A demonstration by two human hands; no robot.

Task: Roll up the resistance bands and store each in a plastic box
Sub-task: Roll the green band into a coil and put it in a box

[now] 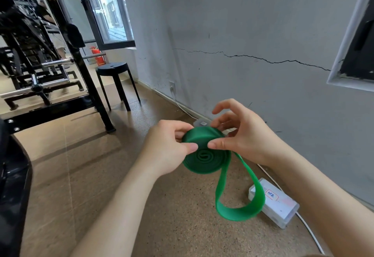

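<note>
A green resistance band (204,158) is partly coiled into a flat spiral held in the air above the floor. My left hand (168,147) pinches the coil's left side with thumb on its face. My right hand (240,135) grips the right side, thumb on the coil and fingers spread over the top. The band's loose end hangs down in a loop to the lower right. A clear plastic box (281,206) with a red-edged label lies on the floor below, beside the wall. Another clear box (199,123) shows partly behind my fingers.
A white cable (311,234) runs along the floor by the grey wall. A black stool (114,70) stands to the left, with a black weight rack (60,70) and a red fire extinguisher (99,56) beyond. A dark bench edge (14,176) fills the far left.
</note>
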